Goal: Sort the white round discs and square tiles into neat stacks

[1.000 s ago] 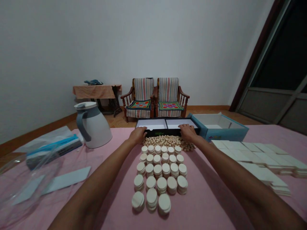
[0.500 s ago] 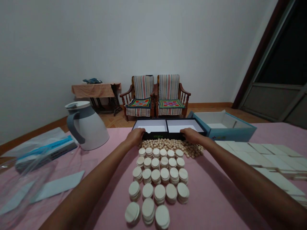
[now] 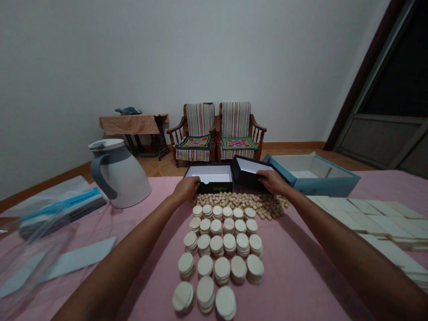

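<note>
My left hand (image 3: 187,188) is closed on the front left corner of a black box (image 3: 219,186) with a white inside, which lies on the table. A second black box (image 3: 246,174), also white inside, is tilted up, and my right hand (image 3: 271,180) grips its front wall near the right end. Just in front of both boxes spreads a band of small wooden beads (image 3: 239,201). Nearer to me stand several rows of stacked round wooden discs (image 3: 216,244), between my two forearms.
A blue open box (image 3: 329,188) stands at the right, behind stacked square wooden panels (image 3: 377,219). To the left are a white and grey jug (image 3: 129,180), a blue package (image 3: 67,209), clear plastic and a pale strip (image 3: 80,259). Pink cloth (image 3: 281,276) covers the table.
The right black box has been lifted and turned, its left end now raised and apart from the left box. My right hand has moved slightly right and up with it.
</note>
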Tool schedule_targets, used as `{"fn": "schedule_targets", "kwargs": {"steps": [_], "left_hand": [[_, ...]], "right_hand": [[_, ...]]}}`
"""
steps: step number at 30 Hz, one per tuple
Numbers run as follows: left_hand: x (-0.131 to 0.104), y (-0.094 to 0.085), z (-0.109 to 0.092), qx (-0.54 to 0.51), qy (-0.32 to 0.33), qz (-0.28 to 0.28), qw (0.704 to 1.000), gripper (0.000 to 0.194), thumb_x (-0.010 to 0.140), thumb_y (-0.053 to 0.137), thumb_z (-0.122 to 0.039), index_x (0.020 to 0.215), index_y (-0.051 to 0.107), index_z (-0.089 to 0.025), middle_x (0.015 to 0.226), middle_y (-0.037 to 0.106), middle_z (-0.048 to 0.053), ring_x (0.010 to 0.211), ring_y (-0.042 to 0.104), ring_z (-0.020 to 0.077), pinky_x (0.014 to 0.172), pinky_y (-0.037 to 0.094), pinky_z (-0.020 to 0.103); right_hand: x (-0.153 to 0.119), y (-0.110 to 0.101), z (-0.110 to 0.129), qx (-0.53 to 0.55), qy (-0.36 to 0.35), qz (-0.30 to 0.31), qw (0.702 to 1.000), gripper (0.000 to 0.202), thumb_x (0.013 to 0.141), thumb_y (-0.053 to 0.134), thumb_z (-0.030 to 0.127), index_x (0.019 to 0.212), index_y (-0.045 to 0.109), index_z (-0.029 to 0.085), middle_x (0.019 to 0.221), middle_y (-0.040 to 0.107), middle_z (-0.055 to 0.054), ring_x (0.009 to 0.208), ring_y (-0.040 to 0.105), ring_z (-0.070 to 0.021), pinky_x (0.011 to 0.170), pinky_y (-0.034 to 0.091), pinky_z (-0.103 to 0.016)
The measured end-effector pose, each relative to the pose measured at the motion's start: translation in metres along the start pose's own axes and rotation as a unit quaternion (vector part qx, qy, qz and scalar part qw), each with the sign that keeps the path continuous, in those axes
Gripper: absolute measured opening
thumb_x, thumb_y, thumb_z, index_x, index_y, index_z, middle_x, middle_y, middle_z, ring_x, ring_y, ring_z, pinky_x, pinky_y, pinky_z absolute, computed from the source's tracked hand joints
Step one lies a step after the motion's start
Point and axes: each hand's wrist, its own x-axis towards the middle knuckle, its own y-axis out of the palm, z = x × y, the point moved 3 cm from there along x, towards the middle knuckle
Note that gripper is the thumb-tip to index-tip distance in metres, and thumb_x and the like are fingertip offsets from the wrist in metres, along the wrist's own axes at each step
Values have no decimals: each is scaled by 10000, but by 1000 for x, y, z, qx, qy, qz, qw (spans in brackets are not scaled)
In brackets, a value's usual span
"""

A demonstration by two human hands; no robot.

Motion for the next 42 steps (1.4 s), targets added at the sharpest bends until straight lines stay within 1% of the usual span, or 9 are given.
{"fn": "schedule_targets", "kwargs": {"steps": [8,13,16,19,21,23,29,34,42], "left_hand": [[0,-1,-1,-71,-2,-17,997,179,784,545,-212,892,688,-213,919,704,71,917,630,238,801,459,304],[-11,-19,-10,-171,-17,-100,980,287,798,570,-281,1048,624,-151,1100,642,126,1037,587,258,916,441,373],[-27,-42,-21,-256,-32,-128,958,412,879,445,-435,1130,558,-128,1074,644,134,942,629,226,796,510,350],[-54,-69,-31,-355,-46,-131,924,566,917,243,-564,1245,443,-149,1111,631,135,889,650,180,655,533,277],[-78,-84,-34,-517,-76,-125,843,626,849,357,-652,1245,440,-174,1141,609,139,886,644,184,609,521,248],[-102,-94,-35,-568,-95,-97,812,637,806,410,-686,1192,491,-185,1089,621,122,861,635,186,557,498,226],[-162,-102,-32,-537,-141,-8,832,518,756,537,-618,899,585,-122,758,615,68,657,592,168,421,379,190],[-204,-115,-24,-574,-206,-99,786,350,772,486,-501,763,516,-152,579,540,2,509,514,133,398,358,197],[-277,-130,22,-575,-265,-176,753,254,740,531,-441,746,505,-189,555,505,-51,495,477,116,392,364,194]], "right_hand": [[-4,-16,5,185,-28,-62,980,258,799,448,312,926,610,157,793,646,-12,730,592,-172,636,467,-258],[-17,-43,40,228,-79,-73,968,242,802,486,355,895,625,180,766,626,10,714,567,-162,636,446,-251],[-34,-61,75,186,-141,-92,968,225,846,470,306,932,639,184,802,636,-5,747,559,-162,690,423,-258],[-57,-69,111,70,-210,-87,971,226,890,430,229,930,646,176,853,657,-52,802,560,-178,767,386,-295],[-74,-68,132,-20,-249,-74,965,217,898,431,178,922,647,185,882,663,-64,855,553,-188,836,344,-332],[-90,-65,150,-87,-283,-55,954,206,891,446,135,932,638,197,896,660,-56,897,540,-192,892,297,-362],[-124,-54,195,-149,-355,-33,922,212,886,443,82,902,614,206,861,653,-31,877,531,-179,939,250,-377],[-139,-52,224,-108,-350,-107,925,244,901,450,134,1099,582,187,1122,637,-88,1075,497,-221,962,257,-403],[-169,-58,190,49,-199,-212,956,288,897,455,226,1164,551,179,1078,639,-112,1022,531,-259,885,396,-407]]}}
